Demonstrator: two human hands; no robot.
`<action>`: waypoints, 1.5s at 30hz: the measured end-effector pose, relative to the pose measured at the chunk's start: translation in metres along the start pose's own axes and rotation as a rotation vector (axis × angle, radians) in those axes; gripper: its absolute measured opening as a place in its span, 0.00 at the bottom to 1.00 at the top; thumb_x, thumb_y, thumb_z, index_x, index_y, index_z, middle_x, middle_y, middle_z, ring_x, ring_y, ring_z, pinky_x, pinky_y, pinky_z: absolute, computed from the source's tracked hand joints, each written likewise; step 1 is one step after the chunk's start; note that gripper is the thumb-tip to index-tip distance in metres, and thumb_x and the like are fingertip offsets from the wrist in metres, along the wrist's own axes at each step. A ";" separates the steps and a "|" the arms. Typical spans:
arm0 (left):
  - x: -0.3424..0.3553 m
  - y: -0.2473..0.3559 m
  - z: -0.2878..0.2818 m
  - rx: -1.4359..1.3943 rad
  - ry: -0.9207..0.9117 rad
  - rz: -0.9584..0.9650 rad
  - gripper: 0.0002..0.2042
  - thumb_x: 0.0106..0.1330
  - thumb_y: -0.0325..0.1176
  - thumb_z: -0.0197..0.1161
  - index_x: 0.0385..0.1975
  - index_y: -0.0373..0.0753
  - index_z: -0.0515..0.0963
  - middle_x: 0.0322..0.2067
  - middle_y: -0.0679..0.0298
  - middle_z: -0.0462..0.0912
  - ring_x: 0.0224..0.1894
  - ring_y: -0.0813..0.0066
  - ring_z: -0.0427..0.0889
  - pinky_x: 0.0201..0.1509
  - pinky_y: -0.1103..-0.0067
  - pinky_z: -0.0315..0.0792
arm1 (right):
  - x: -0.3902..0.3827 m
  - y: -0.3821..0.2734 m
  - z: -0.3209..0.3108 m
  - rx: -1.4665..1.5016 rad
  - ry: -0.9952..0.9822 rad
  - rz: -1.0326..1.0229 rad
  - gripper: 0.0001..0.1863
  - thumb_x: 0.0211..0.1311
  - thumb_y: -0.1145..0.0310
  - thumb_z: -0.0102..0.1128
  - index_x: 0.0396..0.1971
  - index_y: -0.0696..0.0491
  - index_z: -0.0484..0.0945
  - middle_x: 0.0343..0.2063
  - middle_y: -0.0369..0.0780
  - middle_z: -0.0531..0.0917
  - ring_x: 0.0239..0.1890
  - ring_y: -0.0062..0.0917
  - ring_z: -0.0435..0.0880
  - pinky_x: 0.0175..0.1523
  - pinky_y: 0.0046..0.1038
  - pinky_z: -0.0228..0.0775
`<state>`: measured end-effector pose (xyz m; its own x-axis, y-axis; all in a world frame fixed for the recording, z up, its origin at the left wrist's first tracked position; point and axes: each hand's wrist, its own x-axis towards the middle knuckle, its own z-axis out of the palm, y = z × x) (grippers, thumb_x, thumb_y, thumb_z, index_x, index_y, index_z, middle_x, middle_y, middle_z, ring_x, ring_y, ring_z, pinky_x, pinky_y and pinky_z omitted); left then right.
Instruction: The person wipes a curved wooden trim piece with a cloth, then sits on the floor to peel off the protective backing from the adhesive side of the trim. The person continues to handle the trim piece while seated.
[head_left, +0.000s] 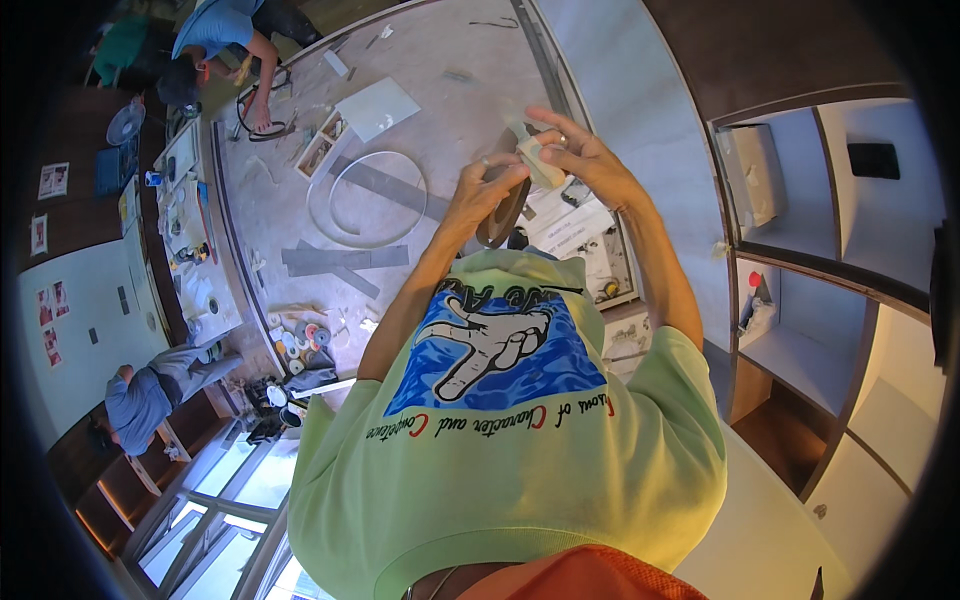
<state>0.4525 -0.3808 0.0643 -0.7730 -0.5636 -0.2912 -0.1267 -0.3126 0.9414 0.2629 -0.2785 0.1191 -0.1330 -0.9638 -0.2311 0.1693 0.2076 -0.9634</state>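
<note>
In front of my chest both hands meet at a small pale block-like piece (541, 164). My right hand (592, 165) pinches it between thumb and fingers, with the index finger stretched out beyond. My left hand (480, 200) has its fingertips pressed together at the near-left side of the piece; what lies between them, if anything, is hidden. A narrow brown curved object (505, 208) stands just behind and under the left fingers, and I cannot tell whether they touch it.
White bands coiled in rings (424, 190), grey strips (345, 262), a wooden tray (320, 143) and a white sheet (378, 108) lie on the large worktop to the left. Co-workers (222, 40) stand at its far-left edge and farther left (150, 405). Open shelving (800, 330) stands right.
</note>
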 end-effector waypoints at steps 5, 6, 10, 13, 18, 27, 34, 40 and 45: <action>-0.004 -0.004 0.003 -0.067 0.029 -0.034 0.09 0.68 0.36 0.66 0.41 0.38 0.84 0.29 0.73 0.78 0.28 0.86 0.71 0.31 0.86 0.65 | -0.005 0.003 0.012 -0.046 -0.014 0.015 0.32 0.68 0.64 0.62 0.71 0.44 0.65 0.47 0.34 0.80 0.45 0.19 0.78 0.50 0.22 0.71; -0.003 -0.007 0.003 -0.083 0.088 -0.010 0.09 0.67 0.35 0.66 0.41 0.38 0.84 0.28 0.73 0.78 0.28 0.86 0.71 0.31 0.86 0.65 | -0.008 0.003 0.014 -0.063 -0.004 0.020 0.32 0.67 0.65 0.62 0.71 0.43 0.65 0.47 0.34 0.80 0.45 0.19 0.77 0.50 0.22 0.71; 0.000 -0.017 0.001 -0.098 0.210 0.033 0.07 0.66 0.33 0.67 0.41 0.39 0.84 0.27 0.73 0.78 0.28 0.87 0.71 0.30 0.87 0.65 | -0.028 0.002 0.016 -0.070 -0.043 0.046 0.31 0.67 0.65 0.62 0.70 0.45 0.67 0.45 0.34 0.80 0.42 0.17 0.77 0.49 0.23 0.71; 0.003 -0.024 -0.001 0.121 0.236 0.190 0.07 0.62 0.30 0.70 0.38 0.39 0.85 0.27 0.73 0.77 0.27 0.88 0.69 0.30 0.86 0.64 | -0.040 0.004 0.015 -0.093 -0.022 0.148 0.29 0.67 0.66 0.61 0.68 0.46 0.69 0.46 0.35 0.80 0.39 0.18 0.77 0.48 0.23 0.72; 0.005 -0.039 -0.012 0.412 0.158 0.300 0.08 0.57 0.29 0.75 0.34 0.38 0.85 0.23 0.75 0.69 0.24 0.87 0.61 0.27 0.85 0.57 | -0.066 0.005 -0.003 -0.290 0.050 0.130 0.27 0.66 0.69 0.64 0.65 0.51 0.70 0.27 0.33 0.80 0.33 0.14 0.75 0.40 0.19 0.67; 0.017 -0.090 -0.043 0.388 0.196 0.233 0.12 0.66 0.36 0.69 0.38 0.32 0.85 0.34 0.60 0.87 0.38 0.74 0.82 0.47 0.77 0.73 | -0.175 -0.035 -0.066 -0.516 0.370 0.224 0.25 0.67 0.64 0.62 0.62 0.51 0.71 0.34 0.36 0.83 0.37 0.20 0.77 0.43 0.25 0.69; 0.018 -0.118 -0.039 0.228 0.197 0.036 0.10 0.67 0.39 0.69 0.40 0.39 0.84 0.31 0.73 0.80 0.31 0.84 0.73 0.30 0.84 0.66 | -0.314 -0.058 -0.203 -1.492 0.724 0.228 0.22 0.68 0.67 0.58 0.60 0.50 0.69 0.31 0.42 0.87 0.33 0.35 0.87 0.40 0.35 0.77; 0.023 -0.118 -0.022 0.237 0.109 0.089 0.09 0.68 0.37 0.68 0.40 0.39 0.84 0.30 0.73 0.80 0.27 0.87 0.69 0.28 0.84 0.63 | -0.421 -0.097 -0.294 -1.826 1.054 0.339 0.17 0.67 0.60 0.57 0.52 0.47 0.69 0.32 0.43 0.87 0.38 0.42 0.86 0.45 0.47 0.72; 0.019 -0.117 -0.004 0.234 0.074 0.105 0.09 0.68 0.37 0.68 0.40 0.39 0.84 0.32 0.72 0.82 0.27 0.88 0.69 0.28 0.84 0.63 | -0.435 -0.115 -0.294 -1.798 1.244 0.362 0.17 0.66 0.62 0.60 0.51 0.47 0.68 0.29 0.39 0.86 0.37 0.38 0.87 0.43 0.42 0.70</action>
<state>0.4550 -0.3578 -0.0521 -0.7432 -0.6406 -0.1930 -0.1951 -0.0685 0.9784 0.0139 0.1663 0.2909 -0.8067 -0.4500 0.3830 -0.3913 0.8925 0.2245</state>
